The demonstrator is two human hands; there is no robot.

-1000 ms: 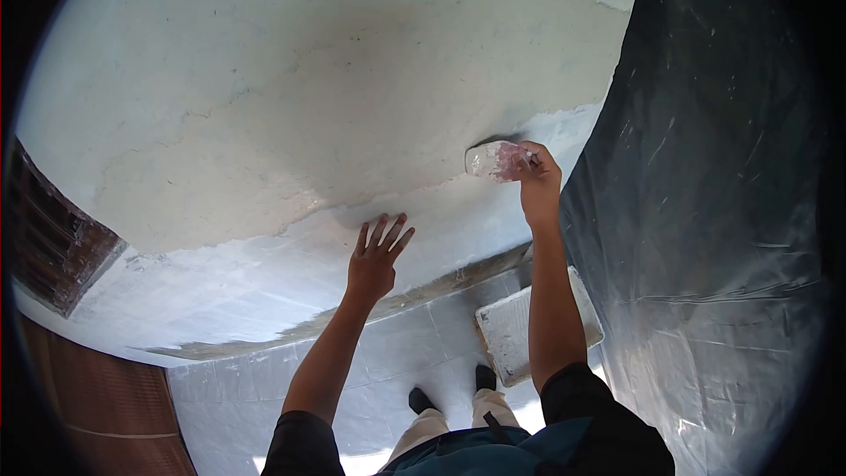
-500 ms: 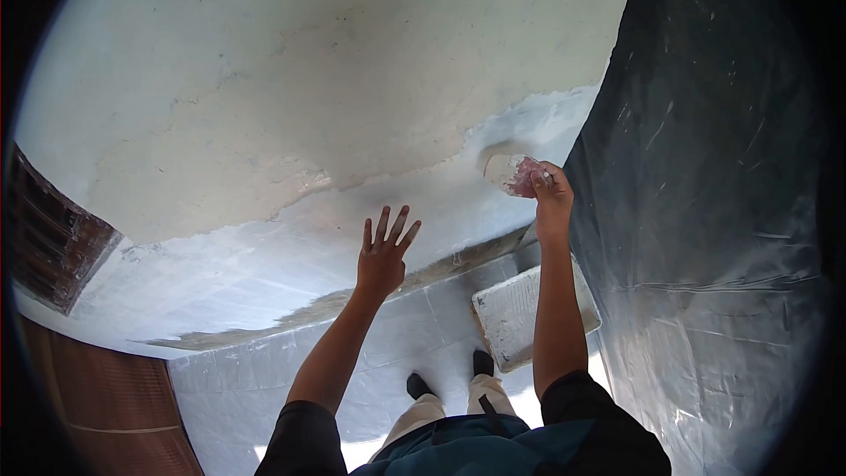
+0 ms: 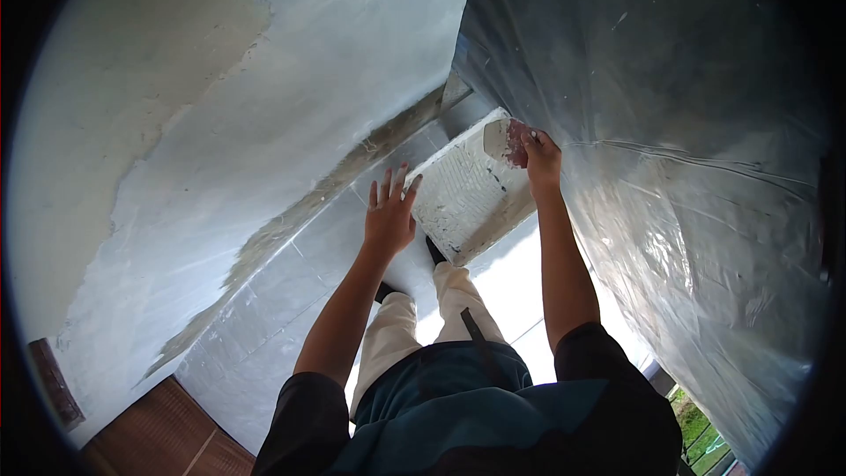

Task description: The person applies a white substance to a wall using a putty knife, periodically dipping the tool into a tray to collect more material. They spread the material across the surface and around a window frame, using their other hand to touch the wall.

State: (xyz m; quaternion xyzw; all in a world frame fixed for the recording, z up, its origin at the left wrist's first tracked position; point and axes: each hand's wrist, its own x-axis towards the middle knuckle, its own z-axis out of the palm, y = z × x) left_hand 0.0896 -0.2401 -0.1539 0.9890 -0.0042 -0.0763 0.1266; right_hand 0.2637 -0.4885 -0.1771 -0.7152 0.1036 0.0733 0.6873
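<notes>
Scraper (image 3: 500,141) away from the wall (image 3: 229,132), now over the white-smeared tray (image 3: 456,203).

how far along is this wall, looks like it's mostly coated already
Partly done, I'd judge. Most of the wall looks coated, though beige and whiter areas meet at a ragged edge, and I can't tell which is fresher. In hand: the right hand grips a scraper over the tray. Likely left: the grey-brown strip along the wall's foot and evening that ragged edge.
</notes>
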